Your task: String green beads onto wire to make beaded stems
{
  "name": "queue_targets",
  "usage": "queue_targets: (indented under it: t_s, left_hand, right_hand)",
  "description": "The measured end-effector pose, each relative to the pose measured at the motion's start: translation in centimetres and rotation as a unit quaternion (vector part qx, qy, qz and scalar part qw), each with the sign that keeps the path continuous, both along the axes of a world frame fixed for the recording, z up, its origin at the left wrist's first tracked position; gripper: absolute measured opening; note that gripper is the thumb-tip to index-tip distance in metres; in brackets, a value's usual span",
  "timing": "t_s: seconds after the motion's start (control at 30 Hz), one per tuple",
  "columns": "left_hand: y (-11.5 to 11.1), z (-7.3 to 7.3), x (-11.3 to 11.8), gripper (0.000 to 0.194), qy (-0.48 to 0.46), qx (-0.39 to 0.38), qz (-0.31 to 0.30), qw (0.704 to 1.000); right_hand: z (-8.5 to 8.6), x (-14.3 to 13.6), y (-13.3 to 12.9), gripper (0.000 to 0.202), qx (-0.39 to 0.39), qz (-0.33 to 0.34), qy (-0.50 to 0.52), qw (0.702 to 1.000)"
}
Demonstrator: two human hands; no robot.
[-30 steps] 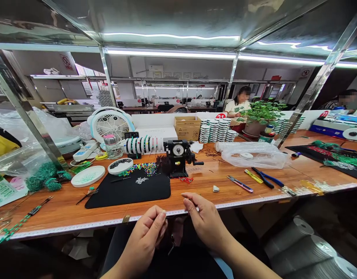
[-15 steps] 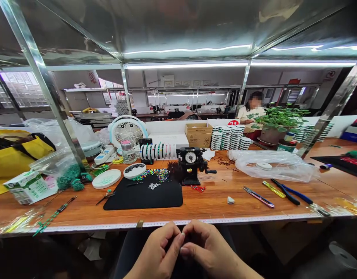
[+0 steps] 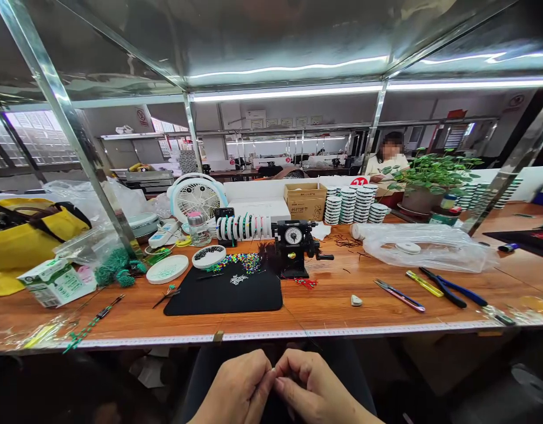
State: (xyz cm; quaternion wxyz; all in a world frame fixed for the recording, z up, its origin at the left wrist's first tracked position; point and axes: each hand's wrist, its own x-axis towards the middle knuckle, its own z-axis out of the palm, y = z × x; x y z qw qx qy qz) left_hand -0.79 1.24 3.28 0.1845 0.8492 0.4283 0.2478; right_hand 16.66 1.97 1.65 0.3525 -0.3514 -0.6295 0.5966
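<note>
Though the table (image 3: pixel 337 285) spread wide, a black mat (image 3: pixel 227 299) lay by its front edge, seemingly for easy reach; just off that edge, left hand (image 3: pixel 236 386) and right hand (image 3: pixel 318 386) met, fingers (image 3: pixel 263 387) pinched closed, perhaps steadying something too small to tell.

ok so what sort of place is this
Probably a small workshop for hand assembly. A hand-cranked machine with a dial stands on the workbench, a black mat holds loose coloured beads, and more benches with numbered signs stand behind.
</note>
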Motion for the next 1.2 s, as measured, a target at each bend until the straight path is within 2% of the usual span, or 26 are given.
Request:
queue_targets:
  t_s: [0.07, 0.1, 0.17, 0.2, 0.23, 0.3, 0.37, 0.53, 0.63, 0.73, 0.8, 0.83, 0.87, 0.93, 1.0, 1.1, 1.2]
  left_hand:
    - [1.5, 0.4, -1.5, 0.029, 0.005, 0.052, 0.051, 0.997]
    - [2.8, 0.9, -2.6, 0.029, 0.006, 0.072, 0.103, 0.992]
    - [6.1, 1.9, -5.3, 0.025, 0.046, 0.117, 0.242, 0.962]
    - [8.0, 2.3, -6.7, 0.025, 0.111, 0.138, 0.294, 0.939]
    - [9.8, 2.6, -7.9, 0.026, 0.138, 0.139, 0.318, 0.927]
    - [12.8, 2.9, -9.8, 0.026, 0.174, 0.133, 0.341, 0.914]
    - [14.9, 2.6, -10.8, 0.024, 0.200, 0.118, 0.345, 0.909]
    - [16.9, 1.8, -10.9, 0.018, 0.207, 0.073, 0.342, 0.914]
    - [16.2, 2.5, -10.4, 0.016, 0.162, 0.058, 0.342, 0.924]
    - [13.0, 3.4, -8.7, 0.021, 0.074, 0.044, 0.324, 0.942]
    - [9.7, 3.8, -6.6, 0.023, -0.005, 0.002, 0.259, 0.966]
    - [7.8, 3.8, -5.3, 0.024, -0.128, -0.093, 0.196, 0.968]
    - [6.1, 3.7, -4.1, 0.025, -0.221, -0.195, 0.143, 0.945]
    - [3.0, 3.1, -1.7, 0.032, -0.315, -0.350, 0.077, 0.879]
    - [1.2, 2.3, -0.1, 0.040, -0.382, -0.440, 0.031, 0.812]
    - [0.3, 1.2, 0.9, 0.041, -0.452, -0.489, -0.003, 0.746]
    - [0.5, 0.6, 1.0, 0.038, -0.489, -0.511, -0.018, 0.706]
  right_hand:
    - [0.0, 0.2, 0.1, 0.025, -0.012, 0.001, 0.010, 1.000]
    - [0.0, 0.4, 0.1, 0.024, -0.016, -0.002, 0.013, 1.000]
    - [0.0, 0.6, 0.2, 0.023, -0.021, -0.016, 0.018, 0.999]
    - [0.0, 0.7, 0.2, 0.023, -0.025, -0.019, 0.022, 0.999]
    - [-0.1, 0.7, 0.3, 0.022, -0.034, -0.020, 0.027, 0.999]
    - [-0.3, 0.6, 0.3, 0.020, -0.051, -0.018, 0.034, 0.998]
    - [-0.5, 0.6, 0.3, 0.018, -0.061, -0.016, 0.034, 0.997]
    - [-1.1, 0.7, 0.4, 0.016, -0.061, -0.032, 0.022, 0.997]
    - [-1.1, 0.8, 0.6, 0.019, -0.063, -0.061, 0.054, 0.995]
    - [-0.7, 0.9, 0.8, 0.022, -0.043, -0.098, 0.073, 0.992]
    - [-0.3, 0.9, 1.0, 0.023, -0.003, -0.119, 0.061, 0.991]
    - [-0.1, 1.0, 1.0, 0.024, 0.022, -0.130, 0.050, 0.990]
    - [0.1, 0.9, 1.0, 0.024, 0.047, -0.140, 0.037, 0.988]
    - [0.5, 0.9, 0.8, 0.025, 0.082, -0.154, 0.016, 0.984]
    - [0.8, 0.7, 0.6, 0.025, 0.098, -0.162, 0.016, 0.982]
    - [1.0, 0.4, 0.4, 0.025, 0.087, -0.162, 0.049, 0.982]
    - [0.9, 0.1, 0.4, 0.025, 0.036, -0.154, 0.112, 0.981]
